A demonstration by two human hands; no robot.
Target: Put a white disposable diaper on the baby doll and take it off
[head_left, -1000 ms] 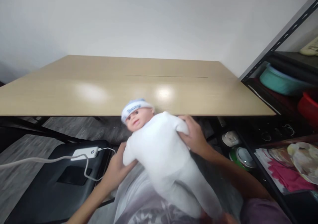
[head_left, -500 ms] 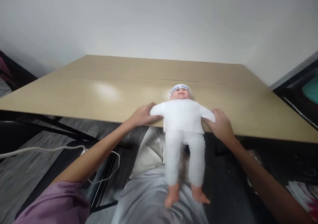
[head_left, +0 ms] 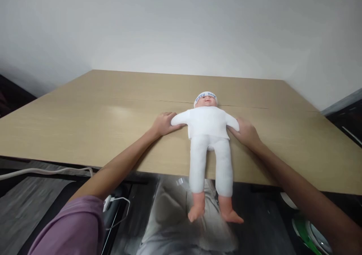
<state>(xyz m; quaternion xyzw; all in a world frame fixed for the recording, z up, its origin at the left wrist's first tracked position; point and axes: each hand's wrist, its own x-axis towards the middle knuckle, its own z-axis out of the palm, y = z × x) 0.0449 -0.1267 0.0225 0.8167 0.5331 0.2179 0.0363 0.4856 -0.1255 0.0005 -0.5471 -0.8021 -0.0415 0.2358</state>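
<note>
A baby doll (head_left: 208, 123) in a white top and trousers, with a white lettered headband, lies face up on the wooden table (head_left: 85, 134). Its bare feet stick out past the table's front edge. My left hand (head_left: 165, 124) is closed around the doll's sleeved arm on the left side. Around the arm on the right side, my right hand (head_left: 246, 131) is closed too. Both doll arms are spread outward, and their ends are hidden in my hands.
A pale wall (head_left: 181, 29) stands behind the table. A white cable (head_left: 45, 170) runs at the lower left, near a black chair. Below the table's front edge at the lower right is a green and white round object (head_left: 309, 232). Dark furniture (head_left: 347, 123) stands at the right.
Both hands have moved the doll farther onto the table; its legs now rest mostly on the top instead of hanging over the edge. The camera view has shifted too.
</note>
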